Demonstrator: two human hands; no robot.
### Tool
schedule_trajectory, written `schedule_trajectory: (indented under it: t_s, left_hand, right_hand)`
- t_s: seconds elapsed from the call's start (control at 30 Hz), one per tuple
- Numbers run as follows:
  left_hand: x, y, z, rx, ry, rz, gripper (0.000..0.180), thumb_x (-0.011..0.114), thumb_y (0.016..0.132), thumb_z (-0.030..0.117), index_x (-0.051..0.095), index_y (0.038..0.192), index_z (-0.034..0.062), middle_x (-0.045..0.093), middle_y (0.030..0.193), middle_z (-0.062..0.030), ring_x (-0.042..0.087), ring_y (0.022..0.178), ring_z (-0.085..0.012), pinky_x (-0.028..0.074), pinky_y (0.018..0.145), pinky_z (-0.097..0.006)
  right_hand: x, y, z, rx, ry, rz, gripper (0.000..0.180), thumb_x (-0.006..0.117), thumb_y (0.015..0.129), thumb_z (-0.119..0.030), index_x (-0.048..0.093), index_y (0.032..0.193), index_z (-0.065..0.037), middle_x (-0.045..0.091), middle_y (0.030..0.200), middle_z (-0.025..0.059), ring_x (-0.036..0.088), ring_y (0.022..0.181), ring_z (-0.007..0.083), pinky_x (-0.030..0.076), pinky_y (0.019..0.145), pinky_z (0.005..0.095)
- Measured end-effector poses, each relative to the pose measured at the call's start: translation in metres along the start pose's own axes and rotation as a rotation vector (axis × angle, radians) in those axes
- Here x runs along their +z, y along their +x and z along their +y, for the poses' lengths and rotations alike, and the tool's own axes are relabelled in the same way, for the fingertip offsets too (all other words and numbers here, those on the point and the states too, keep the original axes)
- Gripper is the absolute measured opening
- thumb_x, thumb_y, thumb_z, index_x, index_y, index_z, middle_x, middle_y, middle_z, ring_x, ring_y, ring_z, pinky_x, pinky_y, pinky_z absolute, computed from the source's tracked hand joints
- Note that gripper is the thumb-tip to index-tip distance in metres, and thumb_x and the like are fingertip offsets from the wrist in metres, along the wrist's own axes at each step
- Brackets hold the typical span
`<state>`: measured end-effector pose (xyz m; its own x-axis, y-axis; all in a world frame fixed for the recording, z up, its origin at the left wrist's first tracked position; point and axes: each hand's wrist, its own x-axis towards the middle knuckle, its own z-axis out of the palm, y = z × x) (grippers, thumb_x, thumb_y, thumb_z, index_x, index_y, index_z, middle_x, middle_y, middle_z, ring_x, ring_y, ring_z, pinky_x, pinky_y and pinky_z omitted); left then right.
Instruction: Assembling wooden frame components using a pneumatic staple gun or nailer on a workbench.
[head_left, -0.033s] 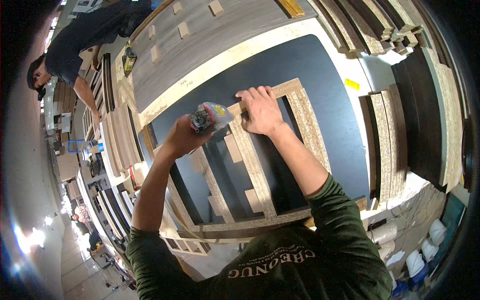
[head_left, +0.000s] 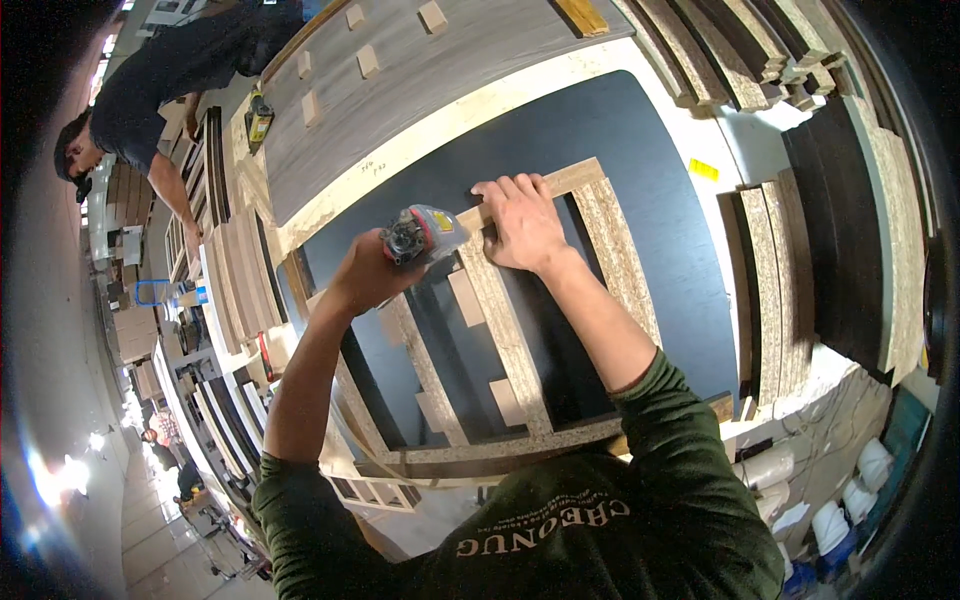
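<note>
A frame of particleboard strips (head_left: 512, 345) lies on a dark blue-black panel (head_left: 620, 130) in front of me. My right hand (head_left: 522, 225) presses flat on the frame's far corner, where a long strip meets the top rail. Just left of that hand, my left hand (head_left: 362, 278) grips a grey air-powered nailer (head_left: 420, 236) with red and yellow marks, its nose against the same joint. Short particleboard blocks (head_left: 466, 297) sit between the long strips.
Another person (head_left: 150, 90) bends over a bench at the upper left. A grey wood-grain panel (head_left: 430, 75) with small blocks lies beyond the dark panel, a yellow tool (head_left: 258, 120) at its end. Particleboard strips (head_left: 775, 285) and dark boards (head_left: 850, 200) are stacked at the right.
</note>
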<state>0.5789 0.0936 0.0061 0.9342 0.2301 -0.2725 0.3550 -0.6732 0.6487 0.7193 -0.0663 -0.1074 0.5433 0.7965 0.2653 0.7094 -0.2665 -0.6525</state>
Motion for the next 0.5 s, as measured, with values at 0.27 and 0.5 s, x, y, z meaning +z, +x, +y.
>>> schedule_trajectory:
  t_s: [0.27,0.5]
  left_hand:
    - [0.005,0.012,-0.004,-0.048,0.131,-0.053,0.024,0.071,0.070,0.009,0.065,0.091,0.0017,0.067,0.081,-0.0145,0.066,0.075,-0.0232,0.050,0.067,-0.034]
    - [0.017,-0.145,0.002,-0.377,0.313,-0.093,0.034,0.066,0.077,0.031,0.063,0.102,0.0084,0.067,0.085,-0.0142,0.066,0.074,-0.0278,0.053,0.064,-0.037]
  right_hand:
    - [-0.012,0.006,0.009,0.039,-0.025,-0.071,0.052,0.064,0.065,-0.015,0.052,0.115,-0.006,0.056,0.103,0.0134,0.049,0.107,0.0305,0.028,0.104,0.0433]
    - [-0.017,0.014,-0.023,-0.028,-0.044,-0.095,0.064,0.062,0.056,-0.014,0.055,0.119,-0.010,0.057,0.120,0.0153,0.049,0.117,0.0357,0.033,0.101,0.0482]
